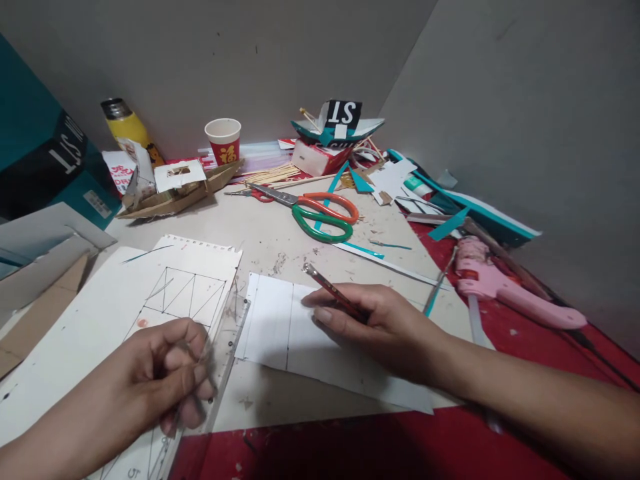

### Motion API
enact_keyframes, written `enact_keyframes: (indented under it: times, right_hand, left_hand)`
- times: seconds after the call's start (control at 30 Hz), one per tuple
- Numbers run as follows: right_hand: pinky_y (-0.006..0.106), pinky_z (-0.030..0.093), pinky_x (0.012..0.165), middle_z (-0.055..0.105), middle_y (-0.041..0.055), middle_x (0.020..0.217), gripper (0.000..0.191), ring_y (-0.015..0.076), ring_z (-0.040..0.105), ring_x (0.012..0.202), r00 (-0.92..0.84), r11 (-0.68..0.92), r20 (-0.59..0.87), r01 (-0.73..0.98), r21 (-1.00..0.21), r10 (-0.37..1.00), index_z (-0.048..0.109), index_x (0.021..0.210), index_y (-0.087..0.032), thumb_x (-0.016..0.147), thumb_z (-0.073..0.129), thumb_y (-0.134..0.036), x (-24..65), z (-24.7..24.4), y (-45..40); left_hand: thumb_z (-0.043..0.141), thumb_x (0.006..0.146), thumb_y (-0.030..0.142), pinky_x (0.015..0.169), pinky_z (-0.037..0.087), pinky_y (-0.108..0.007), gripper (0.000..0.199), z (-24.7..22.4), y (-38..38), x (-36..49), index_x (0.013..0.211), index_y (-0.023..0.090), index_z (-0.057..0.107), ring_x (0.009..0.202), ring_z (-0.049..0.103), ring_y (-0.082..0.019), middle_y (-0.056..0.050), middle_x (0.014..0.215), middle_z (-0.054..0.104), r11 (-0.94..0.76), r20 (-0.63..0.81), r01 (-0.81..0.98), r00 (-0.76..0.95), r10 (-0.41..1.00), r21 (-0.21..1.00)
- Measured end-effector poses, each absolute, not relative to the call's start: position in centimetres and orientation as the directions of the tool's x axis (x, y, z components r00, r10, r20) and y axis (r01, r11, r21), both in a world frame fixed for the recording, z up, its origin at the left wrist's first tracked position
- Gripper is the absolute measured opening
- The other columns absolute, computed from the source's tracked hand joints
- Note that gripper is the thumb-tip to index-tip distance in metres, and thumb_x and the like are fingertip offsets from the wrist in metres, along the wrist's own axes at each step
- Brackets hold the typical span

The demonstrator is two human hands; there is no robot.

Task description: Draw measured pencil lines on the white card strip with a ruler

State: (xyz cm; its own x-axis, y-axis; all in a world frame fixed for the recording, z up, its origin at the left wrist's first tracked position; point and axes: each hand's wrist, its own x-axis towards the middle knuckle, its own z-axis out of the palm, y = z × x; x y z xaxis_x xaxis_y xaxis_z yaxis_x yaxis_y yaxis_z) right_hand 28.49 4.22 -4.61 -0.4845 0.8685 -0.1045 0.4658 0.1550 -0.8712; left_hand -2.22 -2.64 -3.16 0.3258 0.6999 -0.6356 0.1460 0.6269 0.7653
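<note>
Cannot see the lower end of the pencil, hidden by the right hand right of centre, nor the stretch of card beneath. Cannot read the scale on the ruler, too faint, or tell whether the left hand, slightly blurred at lower left, touches it. Lose the drawing at the left and bottom edges, the box at upper left, the cord at lower right. Cannot see the base of the bottle, upper left.

We've a clear glossy plast. ruler, smooth matt paper, glossy pencil, plast.-handled metal scissors, smooth plast. glue gun & matt cardbd. piece.
</note>
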Motion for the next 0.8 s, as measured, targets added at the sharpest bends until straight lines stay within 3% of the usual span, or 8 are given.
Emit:
enact_keyframes:
  times: [0.2,0.6,0.8]
  right_hand:
    - [0.026,0.04,0.055,0.057,0.0006,0.066,0.025,0.0143,0.048,0.059,-0.489,0.203,-0.072,0.487,-0.849,0.869,0.072,0.079,-0.019,0.092,0.055,-0.034,28.46,-4.76,4.15]
    - [0.026,0.04,0.054,0.058,0.0007,0.067,0.026,0.0143,0.048,0.059,-0.519,0.263,-0.034,0.487,-0.833,0.854,0.068,0.076,-0.019,0.094,0.053,-0.031,28.55,-4.94,4.21]
    - [0.026,0.04,0.054,0.056,0.0004,0.066,0.027,0.0139,0.047,0.059,-0.517,0.236,-0.053,0.478,-0.846,0.854,0.067,0.075,-0.019,0.093,0.053,-0.033,28.47,-4.94,4.17]
  left_hand:
    - [0.075,0.087,0.055,0.05,0.044,-0.019,0.04,-2.94,-2.68,-2.48,0.1,0.023,0.055,0.062,0.066,-0.013,-0.002,0.081,0.073,0.639,-0.651,0.157,0.322,0.688,0.753]
    - [0.079,0.081,0.057,0.05,0.048,-0.019,0.045,-2.37,-2.1,-2.22,0.094,0.022,0.053,0.061,0.068,-0.014,-0.001,0.079,0.073,0.657,-0.685,0.21,0.33,0.649,0.724]
    - [0.072,0.09,0.049,0.051,0.047,-0.02,0.033,-2.79,-2.26,-2.24,0.095,0.022,0.053,0.062,0.07,-0.015,-0.003,0.081,0.075,0.639,-0.663,0.196,0.341,0.667,0.744]
